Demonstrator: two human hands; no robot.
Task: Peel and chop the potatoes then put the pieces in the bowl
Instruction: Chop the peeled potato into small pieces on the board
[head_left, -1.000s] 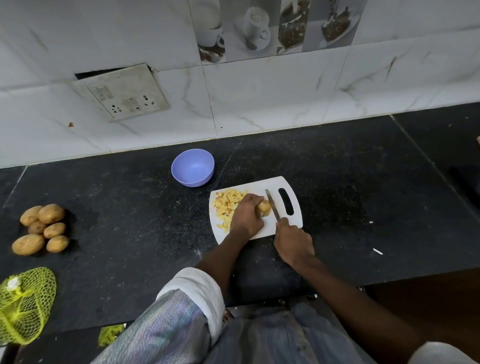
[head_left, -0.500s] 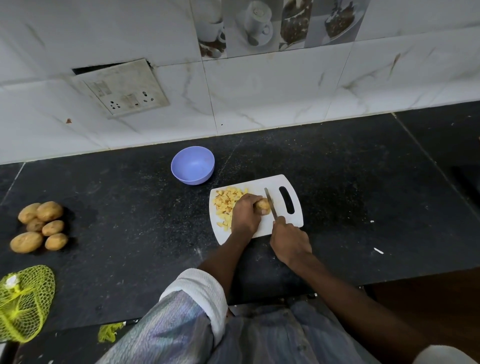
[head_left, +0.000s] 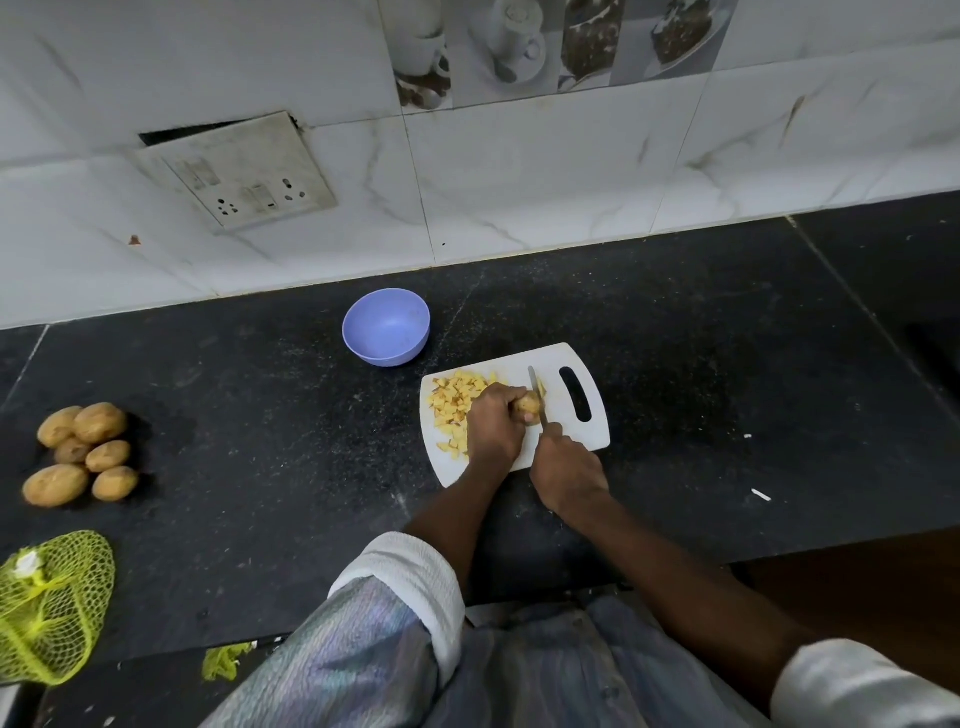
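Note:
On the white cutting board (head_left: 592, 441) my left hand (head_left: 493, 423) grips a brown potato (head_left: 527, 405) and holds it down. My right hand (head_left: 566, 470) holds a knife (head_left: 537, 395), its blade standing against the potato's right end with a thin slice beside it. A heap of yellow potato pieces (head_left: 457, 408) lies on the board's left part, partly hidden by my left hand. The lilac bowl (head_left: 387, 327) stands just beyond the board's left corner and holds nothing I can see.
Several whole potatoes (head_left: 83, 452) lie in a pile at the far left of the black counter (head_left: 260, 441). A yellow mesh bag (head_left: 52, 608) sits near the front left edge. A tilted socket plate (head_left: 244, 174) hangs on the tiled wall.
The knife blade has come down closer against the potato's right end, and a slice now shows beside it. My left hand stays on the potato.

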